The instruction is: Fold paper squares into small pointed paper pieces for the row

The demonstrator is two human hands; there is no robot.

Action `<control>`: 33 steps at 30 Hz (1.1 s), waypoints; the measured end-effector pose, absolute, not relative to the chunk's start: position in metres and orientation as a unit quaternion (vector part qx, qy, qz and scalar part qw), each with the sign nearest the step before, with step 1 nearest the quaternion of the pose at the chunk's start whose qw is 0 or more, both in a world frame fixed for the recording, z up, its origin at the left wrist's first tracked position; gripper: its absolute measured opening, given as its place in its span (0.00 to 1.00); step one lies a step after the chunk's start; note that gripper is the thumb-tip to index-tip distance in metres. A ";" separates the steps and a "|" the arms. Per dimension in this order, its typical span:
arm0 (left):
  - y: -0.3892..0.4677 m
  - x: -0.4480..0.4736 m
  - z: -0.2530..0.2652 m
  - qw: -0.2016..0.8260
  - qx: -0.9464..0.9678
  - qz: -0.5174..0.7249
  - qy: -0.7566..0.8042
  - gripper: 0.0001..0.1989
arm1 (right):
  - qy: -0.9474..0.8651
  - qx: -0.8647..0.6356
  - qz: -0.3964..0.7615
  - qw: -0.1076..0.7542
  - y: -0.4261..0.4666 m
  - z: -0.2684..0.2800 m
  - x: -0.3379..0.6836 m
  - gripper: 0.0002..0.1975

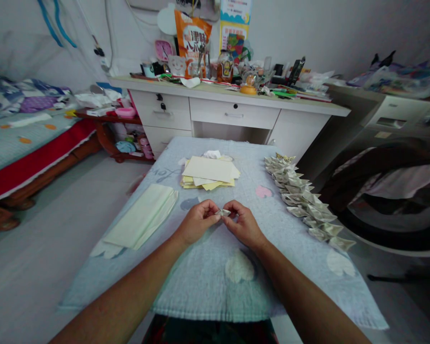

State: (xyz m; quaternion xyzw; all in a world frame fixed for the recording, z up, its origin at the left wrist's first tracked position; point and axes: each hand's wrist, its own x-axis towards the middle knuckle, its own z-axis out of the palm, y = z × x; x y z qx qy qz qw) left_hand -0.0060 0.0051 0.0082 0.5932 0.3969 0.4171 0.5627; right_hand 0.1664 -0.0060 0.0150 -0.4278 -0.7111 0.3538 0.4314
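Between my two hands, above the middle of the cloth-covered table [215,277], is a small folded paper boat [222,212]. My left hand [199,219] pinches its left end between thumb and fingers. On the other side, my right hand [242,222] grips the right end the same way. Rows of similar folded paper boats [301,196] stand along the table's right side. Beyond my hands lies a stack of cream and yellow paper sheets [211,169]. A pile of pale green folded paper [141,215] rests to the left of my left hand.
A crumpled white tissue [212,154] sits behind the paper stack. At the back stands a white desk [232,114] crowded with jars, a pink clock [163,49] and an orange bag [192,43]. A washing machine [390,119] is on the right, a bed [28,138] on the left.
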 end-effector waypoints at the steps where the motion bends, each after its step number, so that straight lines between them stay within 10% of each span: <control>1: 0.005 -0.006 0.007 0.555 0.601 0.413 0.401 0.07 | -0.717 -0.429 0.342 0.429 -0.006 0.015 0.166 0.01; 13: -0.003 0.001 0.014 0.285 0.777 0.358 0.432 0.04 | -0.852 -0.478 0.025 0.213 -0.006 0.012 0.168 0.07; 33: -0.003 -0.011 0.006 0.105 0.887 0.231 0.385 0.04 | -0.867 -0.408 0.186 0.220 -0.002 0.011 0.186 0.09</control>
